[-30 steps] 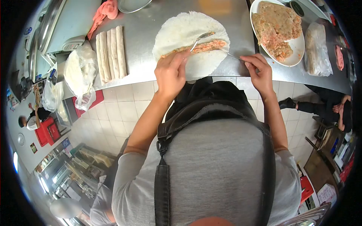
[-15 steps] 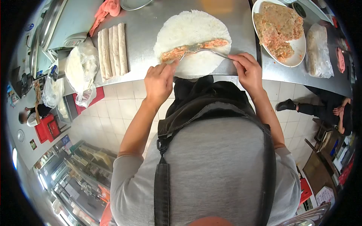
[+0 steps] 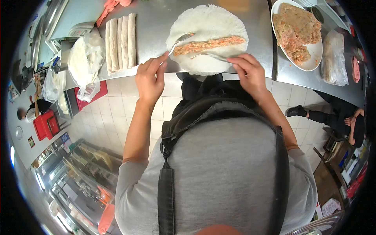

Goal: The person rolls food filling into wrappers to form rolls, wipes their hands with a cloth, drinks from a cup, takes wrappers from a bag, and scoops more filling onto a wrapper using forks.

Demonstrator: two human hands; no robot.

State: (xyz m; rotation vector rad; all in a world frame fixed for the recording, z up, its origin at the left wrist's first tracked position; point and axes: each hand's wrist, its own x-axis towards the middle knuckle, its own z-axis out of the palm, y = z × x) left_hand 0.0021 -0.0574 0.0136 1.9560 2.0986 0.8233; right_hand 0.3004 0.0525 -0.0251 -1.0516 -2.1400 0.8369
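Note:
A round, pale thin wrapper (image 3: 207, 21) lies on the steel counter, its near edge at the counter's front. Across it runs a long strip of orange-flecked minced filling (image 3: 213, 45). My left hand (image 3: 150, 78), left of the wrapper, is closed on the handle of a metal spoon (image 3: 183, 38). A bit of filling clings to that spoon, whose bowl is over the wrapper at the strip's left end. My right hand (image 3: 250, 74) pinches a thin metal utensil (image 3: 217, 57), seen almost edge-on, lying along the near side of the strip; its tip is hard to make out.
Several finished rolls (image 3: 122, 43) lie side by side at left, by a plastic bag of wrappers (image 3: 84, 58). To the right, a white oval dish (image 3: 316, 62) holds minced filling (image 3: 295, 23), beside a wrapped bag (image 3: 334, 58). Another person's leg (image 3: 327, 114) shows at far right.
My left hand has moved left, drawing the spoon off the strip's middle and raising its bowl. The strip looks more even and continuous. My right hand has shifted slightly left.

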